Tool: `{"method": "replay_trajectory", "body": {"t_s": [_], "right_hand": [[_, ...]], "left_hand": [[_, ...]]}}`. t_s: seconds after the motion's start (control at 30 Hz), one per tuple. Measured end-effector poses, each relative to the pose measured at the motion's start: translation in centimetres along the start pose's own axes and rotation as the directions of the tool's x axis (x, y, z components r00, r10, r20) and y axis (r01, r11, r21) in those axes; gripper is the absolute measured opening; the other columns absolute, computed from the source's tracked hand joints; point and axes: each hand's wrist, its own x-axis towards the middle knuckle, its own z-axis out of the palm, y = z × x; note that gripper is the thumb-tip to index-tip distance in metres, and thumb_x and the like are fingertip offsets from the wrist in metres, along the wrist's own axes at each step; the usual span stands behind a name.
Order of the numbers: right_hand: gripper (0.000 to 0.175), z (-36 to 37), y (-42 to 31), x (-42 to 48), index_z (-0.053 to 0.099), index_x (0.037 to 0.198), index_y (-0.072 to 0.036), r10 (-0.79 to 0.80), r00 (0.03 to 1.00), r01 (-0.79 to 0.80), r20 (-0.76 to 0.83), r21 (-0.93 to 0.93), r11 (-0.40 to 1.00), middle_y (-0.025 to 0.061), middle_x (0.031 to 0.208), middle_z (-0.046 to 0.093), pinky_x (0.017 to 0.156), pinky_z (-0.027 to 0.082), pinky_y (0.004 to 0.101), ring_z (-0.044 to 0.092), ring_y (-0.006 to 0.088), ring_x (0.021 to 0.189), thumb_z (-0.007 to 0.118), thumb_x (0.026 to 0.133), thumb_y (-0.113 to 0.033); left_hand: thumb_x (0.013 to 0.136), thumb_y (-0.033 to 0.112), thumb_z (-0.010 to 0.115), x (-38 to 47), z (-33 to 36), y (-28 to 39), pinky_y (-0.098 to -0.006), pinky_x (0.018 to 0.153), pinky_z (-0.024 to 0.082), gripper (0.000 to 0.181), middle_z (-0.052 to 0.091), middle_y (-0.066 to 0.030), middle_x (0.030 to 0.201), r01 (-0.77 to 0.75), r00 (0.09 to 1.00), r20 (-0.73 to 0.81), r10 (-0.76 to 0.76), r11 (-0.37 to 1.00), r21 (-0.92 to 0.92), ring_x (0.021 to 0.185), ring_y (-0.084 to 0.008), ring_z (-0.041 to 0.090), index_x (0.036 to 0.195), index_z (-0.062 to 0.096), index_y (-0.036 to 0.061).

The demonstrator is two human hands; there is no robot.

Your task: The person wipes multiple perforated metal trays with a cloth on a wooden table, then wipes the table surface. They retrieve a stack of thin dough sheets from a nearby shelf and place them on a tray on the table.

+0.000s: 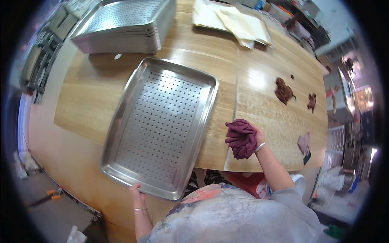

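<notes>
With its thumb over the near rim, my left hand (137, 192) grips a perforated stainless steel tray (161, 121) at its lower left edge. The tray lies slanted over the wooden table (85, 112), its near end reaching past the table's edge. To the right of the tray, my right hand (259, 135) holds a bunched maroon cloth (241, 138) near the table's front. The cloth hides most of its fingers.
A tall stack of similar metal trays (121, 39) stands at the back left. Pale cloths (237, 24) lie on a tray at the back. A brown crumpled cloth (283, 91), a smaller brown piece (311, 101) and a pale mauve rag (304, 143) lie at the right.
</notes>
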Motion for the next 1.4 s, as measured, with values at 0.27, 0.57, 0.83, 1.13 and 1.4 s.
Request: {"method": "replay_trajectory", "body": {"t_s": [0.27,0.57,0.83,1.13,1.4], "right_hand": [[0.056,-5.8,-5.0,-10.9,0.043,0.134,0.004,-0.367,0.93,0.367,0.012,0.016,0.93,0.0268,0.126,0.056,0.08,0.052,0.0638,0.058,0.0548,0.102,0.043,0.095,-0.036],[0.034,-14.1,-9.9,-8.3,0.061,0.112,0.005,-0.833,0.503,0.383,-0.229,-0.805,0.453,0.0133,0.102,0.069,0.082,0.052,0.0329,0.066,0.0257,0.087,0.06,0.092,-0.024],[0.056,-12.0,-3.7,-1.5,0.048,0.127,0.005,-0.772,0.554,-0.002,0.31,-0.928,-0.373,0.0248,0.139,0.044,0.11,0.028,0.0494,0.039,0.0413,0.129,0.061,0.077,-0.017],[0.037,7.0,1.8,5.1,0.059,0.107,-0.002,-0.436,0.332,0.688,0.836,-0.531,-0.494,0.0154,0.119,0.058,0.097,0.043,0.0423,0.052,0.0339,0.114,0.063,0.071,-0.006],[0.04,-17.9,-13.6,-1.2,0.06,0.116,-0.004,-0.667,0.584,-0.053,0.463,-0.798,-0.6,0.0148,0.118,0.058,0.098,0.043,0.0427,0.054,0.0336,0.109,0.056,0.076,-0.003]], "left_hand": [[0.066,-0.001,0.051,-2.8,6.4,6.5,-0.0313,0.065,0.05,0.03,0.054,-0.0057,0.082,-0.161,0.962,0.258,0.089,0.948,0.274,0.072,-0.0187,0.057,0.096,0.054,-0.0021],[0.073,0.006,0.058,-6.1,26.0,4.7,-0.0321,0.067,0.053,0.035,0.062,-0.0108,0.087,-0.243,0.827,0.534,-0.177,0.743,0.623,0.074,-0.0199,0.062,0.107,0.055,-0.005],[0.08,-0.005,0.051,-11.7,29.7,1.9,-0.0326,0.1,0.042,0.067,0.051,-0.0121,0.132,-0.626,0.639,0.764,0.089,0.637,0.45,0.119,-0.0201,0.051,0.144,0.032,0.0017],[0.077,-0.012,0.044,-14.7,29.6,2.4,-0.0301,0.098,0.043,0.066,0.051,-0.0117,0.13,-0.694,0.623,0.777,0.094,0.525,0.493,0.118,-0.0189,0.051,0.141,0.032,-0.0022],[0.079,-0.012,0.045,-15.4,29.1,2.0,-0.0285,0.098,0.042,0.063,0.053,-0.0099,0.127,-0.701,0.634,0.75,0.188,0.548,0.456,0.114,-0.0164,0.053,0.14,0.035,-0.0022]]}}
